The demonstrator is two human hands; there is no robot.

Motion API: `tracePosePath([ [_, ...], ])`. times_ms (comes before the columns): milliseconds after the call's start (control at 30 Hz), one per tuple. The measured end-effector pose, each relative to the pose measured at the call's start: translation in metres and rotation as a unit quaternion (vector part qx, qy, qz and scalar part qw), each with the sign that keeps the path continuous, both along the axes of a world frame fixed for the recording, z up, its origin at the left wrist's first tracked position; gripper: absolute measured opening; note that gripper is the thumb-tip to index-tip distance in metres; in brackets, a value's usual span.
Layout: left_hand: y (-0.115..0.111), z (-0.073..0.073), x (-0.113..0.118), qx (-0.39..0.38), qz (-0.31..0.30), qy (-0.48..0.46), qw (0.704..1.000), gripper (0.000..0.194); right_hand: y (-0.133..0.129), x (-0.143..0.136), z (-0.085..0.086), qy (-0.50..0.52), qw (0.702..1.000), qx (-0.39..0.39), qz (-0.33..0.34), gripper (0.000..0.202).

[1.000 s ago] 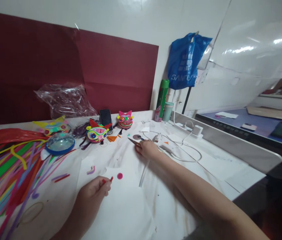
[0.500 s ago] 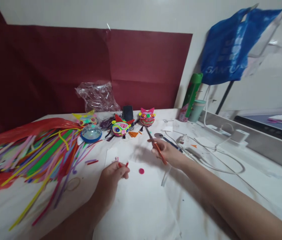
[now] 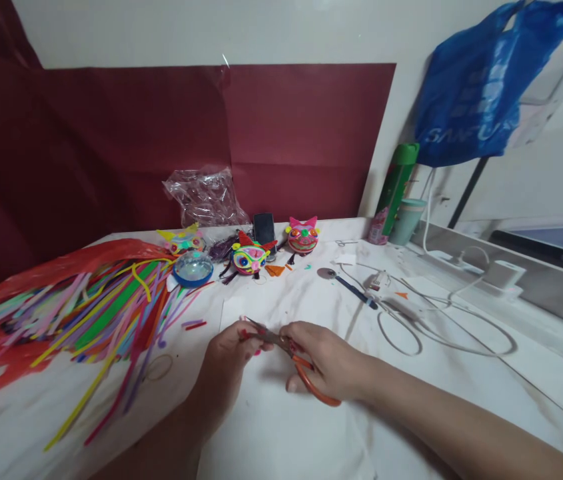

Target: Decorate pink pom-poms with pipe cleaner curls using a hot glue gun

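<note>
My right hand (image 3: 318, 357) grips a pair of orange-handled scissors (image 3: 306, 380) over the white sheet (image 3: 281, 427). The scissor blades point left and lie across the fingertips of my left hand (image 3: 231, 357). My left hand is closed in a pinch on a short red piece like chenille stem, mostly hidden by the fingers and blades. Just under the fingertips, part of a small pink-red disc (image 3: 257, 353) shows. Short purple and red stem pieces (image 3: 194, 325) lie to the left of the sheet.
Colourful stems (image 3: 111, 307) spread over a red plastic bag (image 3: 106, 250) on the left. Decorated animal heads (image 3: 250, 259), a blue-rimmed dish (image 3: 192, 269) and a phone (image 3: 264, 230) stand at the back. White cables (image 3: 481, 343) and a dark-handled tool (image 3: 356, 292) lie right.
My right hand has brought the scissors down and left, so the blades meet my left fingertips. The disc is now partly covered. The whole view has shifted slightly.
</note>
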State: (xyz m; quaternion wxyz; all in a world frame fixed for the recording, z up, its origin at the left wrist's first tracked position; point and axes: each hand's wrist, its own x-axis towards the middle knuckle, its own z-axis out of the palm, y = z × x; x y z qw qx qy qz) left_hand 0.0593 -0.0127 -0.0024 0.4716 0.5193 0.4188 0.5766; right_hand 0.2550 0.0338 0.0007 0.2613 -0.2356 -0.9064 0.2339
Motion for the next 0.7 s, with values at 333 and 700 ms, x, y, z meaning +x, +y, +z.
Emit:
tracePosePath([
  [333, 0.0034, -0.0105, -0.0093, 0.021, -0.029, 0.033, 0.999, 0.01, -0.0021, 0.0029, 0.0054, -0.04, 0.998, -0.049, 0.006, 0.053],
  [700, 0.0015, -0.0059, -0.0108, 0.019, -0.031, 0.065, 0.997, 0.013, -0.0042, 0.0043, 0.004, -0.045, 0.996, -0.074, 0.012, 0.049],
])
